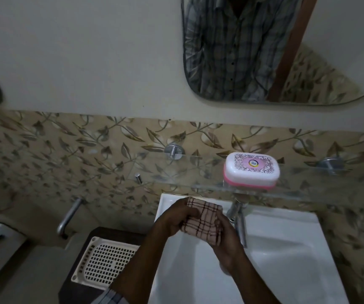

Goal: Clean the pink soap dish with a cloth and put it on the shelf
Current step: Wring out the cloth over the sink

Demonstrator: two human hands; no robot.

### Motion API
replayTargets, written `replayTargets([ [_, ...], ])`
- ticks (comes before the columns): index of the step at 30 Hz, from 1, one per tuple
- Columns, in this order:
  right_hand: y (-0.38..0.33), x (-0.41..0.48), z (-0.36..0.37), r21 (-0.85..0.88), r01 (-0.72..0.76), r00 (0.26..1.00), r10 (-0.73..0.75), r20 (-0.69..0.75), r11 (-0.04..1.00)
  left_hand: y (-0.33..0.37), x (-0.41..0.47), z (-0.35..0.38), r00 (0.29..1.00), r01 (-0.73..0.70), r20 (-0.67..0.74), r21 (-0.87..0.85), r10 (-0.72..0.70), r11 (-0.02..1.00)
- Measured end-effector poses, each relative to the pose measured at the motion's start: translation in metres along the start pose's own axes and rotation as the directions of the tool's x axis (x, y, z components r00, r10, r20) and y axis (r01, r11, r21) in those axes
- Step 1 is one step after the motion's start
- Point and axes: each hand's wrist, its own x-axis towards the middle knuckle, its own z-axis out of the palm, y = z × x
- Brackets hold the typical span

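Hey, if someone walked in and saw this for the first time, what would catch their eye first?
Probably the pink soap dish with its white patterned lid, sitting closed on the glass shelf above the white sink. Next, the checked cloth bunched between the left hand and right hand just below the shelf. A white perforated tray lies left of the sink.

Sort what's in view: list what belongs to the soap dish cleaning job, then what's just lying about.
Belongs to the job:
pink soap dish, lid on, standing on the glass shelf
checked cloth, held by left hand and right hand

Just lying about:
white perforated tray
sink
tap
mirror
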Motion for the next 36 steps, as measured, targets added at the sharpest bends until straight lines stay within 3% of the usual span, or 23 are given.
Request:
replayTargets([
  [3, -0.004, -0.007, 0.005, 0.008, -0.019, 1.0, 0.019, -0.002, 1.0, -0.005, -0.025, 0.004, 0.986, -0.032, -0.166, -0.009, 0.03, 0.999],
  [5, -0.005, -0.012, 0.009, -0.179, 0.077, 0.99, -0.097, -0.103, 0.981, -0.013, -0.044, 0.014, 0.885, -0.08, -0.432, 0.23, 0.175, 0.97],
  [6, -0.006, -0.015, 0.014, -0.28, 0.127, 0.978, -0.167, -0.127, 0.952, -0.02, -0.054, 0.018, 0.828, -0.107, -0.498, 0.309, 0.257, 0.945],
  [8, -0.006, -0.023, 0.026, -0.417, 0.223, 0.956, -0.281, -0.082, 0.881, -0.031, -0.073, 0.026, 0.864, -0.21, -0.41, 0.234, 0.292, 0.949],
  [10, -0.004, -0.03, 0.039, -0.517, 0.28, 0.945, -0.326, 0.002, 0.809, -0.035, -0.091, 0.03, 0.936, -0.222, -0.29, -0.048, 0.199, 0.974],
  [13, 0.004, -0.035, 0.056, -0.577, 0.27, 0.953, -0.298, 0.048, 0.771, -0.044, -0.106, 0.018, 0.936, -0.275, -0.303, -0.318, 0.177, 0.907],
  [17, 0.024, -0.037, 0.078, -0.586, 0.233, 0.97, -0.232, 0.077, 0.776, -0.055, -0.113, 0.004, 0.881, -0.349, -0.431, -0.314, 0.195, 0.883],
  [21, 0.039, -0.033, 0.095, -0.572, 0.171, 0.98, -0.201, 0.011, 0.802, -0.063, -0.117, -0.016, 0.825, -0.363, -0.514, -0.159, 0.237, 0.918],
  [25, 0.053, -0.024, 0.107, -0.374, -0.041, 0.999, 0.026, -0.043, 0.926, -0.066, -0.125, -0.047, 0.79, -0.376, -0.578, -0.196, 0.203, 0.906],
  [28, 0.069, -0.018, 0.123, -0.333, -0.119, 0.993, 0.117, -0.026, 0.935, -0.061, -0.14, -0.062, 0.791, -0.375, -0.583, -0.224, 0.185, 0.9],
  [31, 0.089, -0.015, 0.146, -0.458, -0.053, 0.999, 0.048, -0.024, 0.887, -0.063, -0.153, -0.078, 0.809, -0.362, -0.555, -0.209, 0.194, 0.908],
  [36, 0.108, -0.009, 0.169, -0.401, -0.027, 1.0, 0.023, -0.014, 0.916, -0.073, -0.163, -0.116, 0.787, -0.431, -0.598, -0.353, 0.154, 0.831],
])
